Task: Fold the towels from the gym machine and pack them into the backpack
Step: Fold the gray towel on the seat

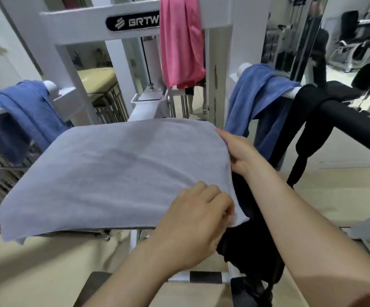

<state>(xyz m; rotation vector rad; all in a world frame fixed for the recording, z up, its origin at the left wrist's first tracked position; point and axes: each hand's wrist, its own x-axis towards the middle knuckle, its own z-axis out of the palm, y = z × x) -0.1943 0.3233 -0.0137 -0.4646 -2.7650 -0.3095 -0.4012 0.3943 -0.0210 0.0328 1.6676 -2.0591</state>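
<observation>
The grey towel is lying flat for folding; the left hand is pinching its near right corner; the right hand is gripping its far right edge.

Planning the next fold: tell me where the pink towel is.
In the head view, the pink towel hangs top centre from the machine's white crossbar, just right of the BRTW label, above the grey towel spread below.
</observation>
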